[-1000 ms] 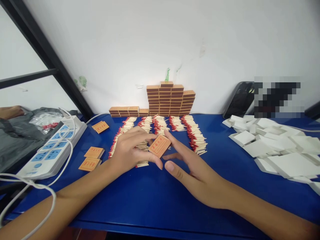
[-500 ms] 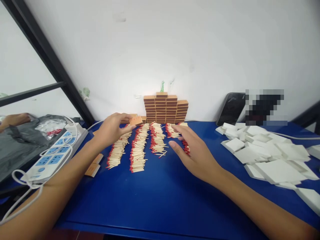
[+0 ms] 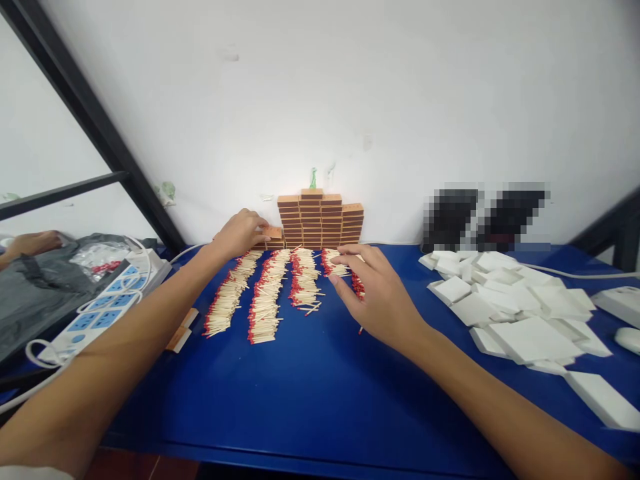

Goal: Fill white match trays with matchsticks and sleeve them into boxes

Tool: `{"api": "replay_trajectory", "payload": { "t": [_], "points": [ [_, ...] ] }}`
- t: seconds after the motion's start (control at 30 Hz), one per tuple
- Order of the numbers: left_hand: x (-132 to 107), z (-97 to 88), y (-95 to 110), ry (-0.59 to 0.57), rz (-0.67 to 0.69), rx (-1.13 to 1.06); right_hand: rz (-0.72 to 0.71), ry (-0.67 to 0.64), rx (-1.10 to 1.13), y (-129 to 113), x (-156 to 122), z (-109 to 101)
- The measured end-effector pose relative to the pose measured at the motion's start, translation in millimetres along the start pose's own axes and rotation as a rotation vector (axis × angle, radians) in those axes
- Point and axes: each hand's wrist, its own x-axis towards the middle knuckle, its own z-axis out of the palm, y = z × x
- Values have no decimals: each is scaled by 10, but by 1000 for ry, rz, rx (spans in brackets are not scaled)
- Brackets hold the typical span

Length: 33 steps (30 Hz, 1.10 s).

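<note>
In the head view my left hand (image 3: 243, 233) pinches a brown matchbox (image 3: 273, 232) at a low row of boxes by the wall. Just right of it rises a stacked block of matchboxes (image 3: 320, 221), uneven along its top. Red-tipped matches lie in several bands in front, among them a left band (image 3: 231, 297) and a longer band (image 3: 266, 300). Over the right-hand bands hovers my right hand (image 3: 383, 293), fingers apart, with no object visible in it. It partly hides the matches (image 3: 357, 285) beneath.
White card trays (image 3: 530, 340) form a heap on the right of the blue table (image 3: 300, 413). Two dark pixelated shapes lean on the wall behind. At left are a power strip (image 3: 103, 310) with cables, brown boxes (image 3: 181, 332), a grey bag (image 3: 35, 287) and another person's hand (image 3: 35, 244).
My left hand has carried the matchbox back to the low row beside the stack. My right hand stays over the matches, and the view has shifted slightly.
</note>
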Motion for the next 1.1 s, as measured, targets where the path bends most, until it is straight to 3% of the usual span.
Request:
{"api": "replay_trajectory", "payload": {
  "t": [0.4,0.87,1.1],
  "points": [
    [13,207,173,44,-51,83,-30,52,43,-77,46,-80],
    [100,169,255,41,-66,87,5,63,34,-20,68,-107],
    [66,238,353,68,-102,76,11,66,16,5,76,-117]
  ]
}}
